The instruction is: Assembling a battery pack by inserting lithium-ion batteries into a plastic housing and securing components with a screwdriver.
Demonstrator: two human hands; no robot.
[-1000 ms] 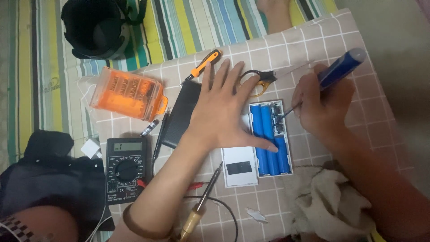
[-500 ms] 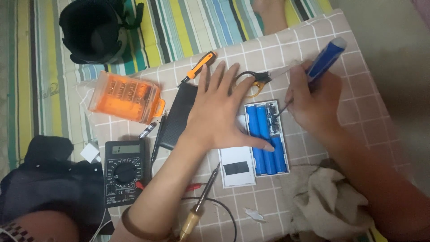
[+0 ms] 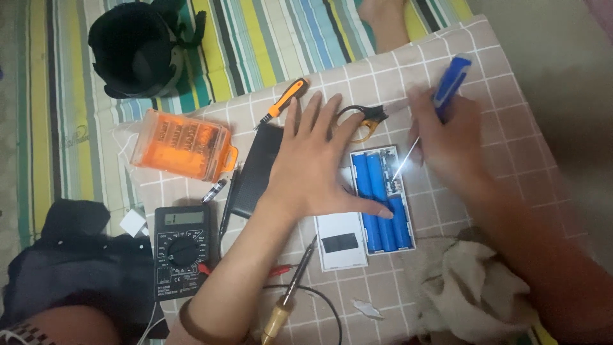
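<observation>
Open white power-bank case showing blue cylindrical cells; left hand splayed flat on it; right hand gripping blue screwdriver.

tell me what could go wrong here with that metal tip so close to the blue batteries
The screwdriver in the right hand has its metal tip by the open case of blue batteries; a slip could bridge contacts and short them. The left hand steadies the case with just a thumb, so it might shift. The soldering iron lies near the forearm, possibly hot.
</observation>
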